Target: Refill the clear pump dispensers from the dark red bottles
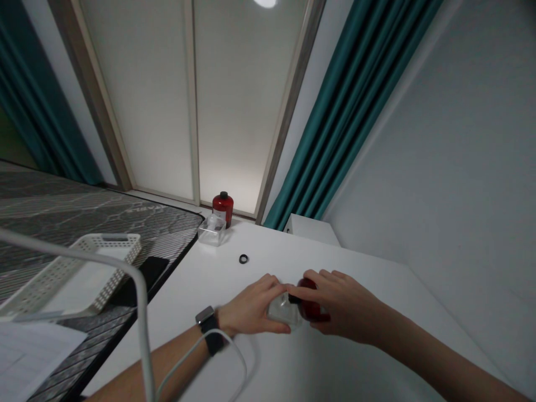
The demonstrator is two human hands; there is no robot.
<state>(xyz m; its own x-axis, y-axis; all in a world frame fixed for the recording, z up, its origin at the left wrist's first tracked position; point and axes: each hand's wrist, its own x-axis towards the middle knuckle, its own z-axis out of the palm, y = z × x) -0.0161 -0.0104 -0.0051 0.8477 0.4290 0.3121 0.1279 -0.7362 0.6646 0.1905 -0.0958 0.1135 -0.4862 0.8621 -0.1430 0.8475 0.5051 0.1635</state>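
My left hand (253, 306) is wrapped round a clear, see-through container (283, 312) low over the white table. A dark watch sits on that wrist. My right hand (349, 308) grips a dark red bottle (313, 310), tipped on its side. Its black neck points left, at the top of the clear container; I cannot tell whether the two touch or whether anything flows. Beyond my hands a small black ring (243, 259) lies on the table.
At the table's far end stand another red bottle (223, 205) with a black cap and a clear box (211, 233). Leftward, a patterned surface carries a white basket (90, 310), a black flat object (153, 271) and papers (36, 357). A white cable (140, 301) crosses in front.
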